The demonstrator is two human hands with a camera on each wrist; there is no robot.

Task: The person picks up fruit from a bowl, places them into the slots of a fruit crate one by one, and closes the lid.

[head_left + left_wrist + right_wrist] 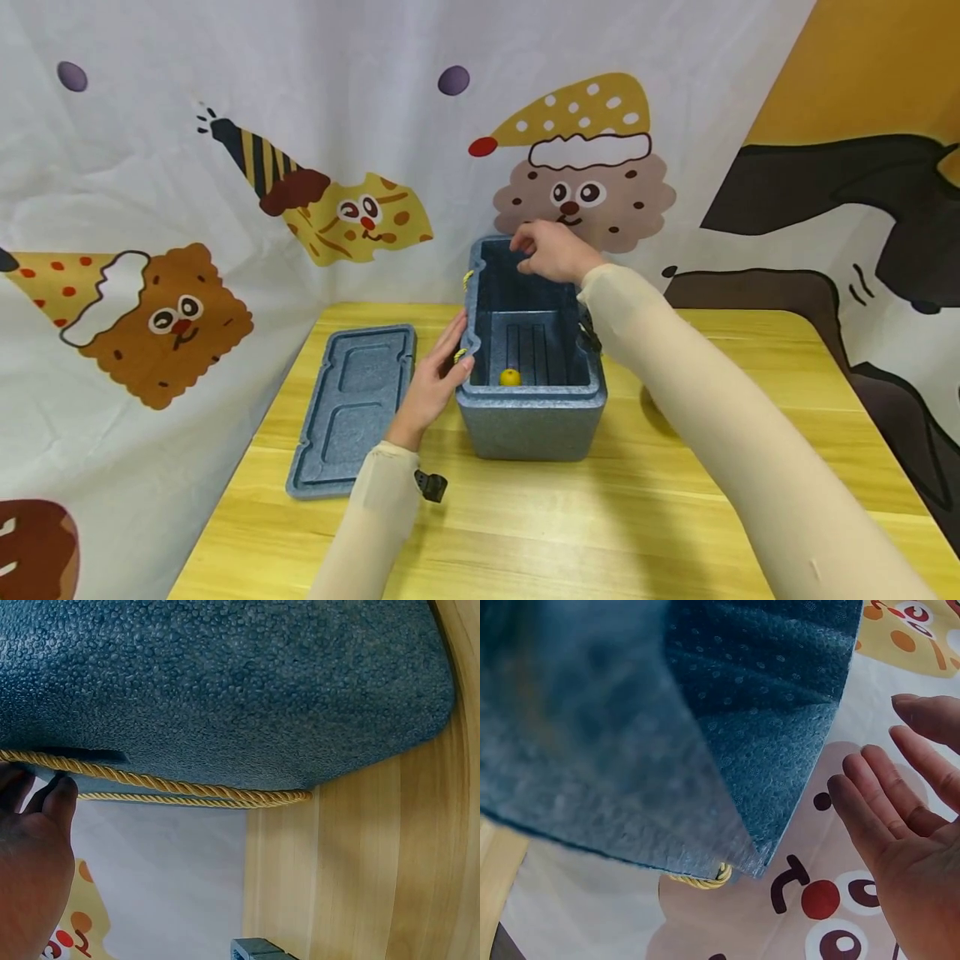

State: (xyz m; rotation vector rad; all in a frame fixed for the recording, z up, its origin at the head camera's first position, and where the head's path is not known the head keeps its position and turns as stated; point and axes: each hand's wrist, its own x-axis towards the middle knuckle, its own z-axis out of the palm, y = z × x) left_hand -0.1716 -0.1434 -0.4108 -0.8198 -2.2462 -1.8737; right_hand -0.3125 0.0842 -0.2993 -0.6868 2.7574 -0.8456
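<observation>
A grey-blue foam box stands uncovered on the table, with yellow rope at its side. Inside, near the front wall, lies a small round yellow thing with a dark spot on top. My left hand rests along the box's left side, fingers stretched against the outer wall and thumb at the rim; in the left wrist view its fingertips are right beside the yellow rope. Over the box's far end is my right hand, fingers loosely bent. The right wrist view shows that hand empty, beside the box's rim.
The box's grey-blue lid lies flat on the wooden table, left of the box. A rounded item shows partly behind my right forearm. A white cloth with cartoon prints hangs right behind the table.
</observation>
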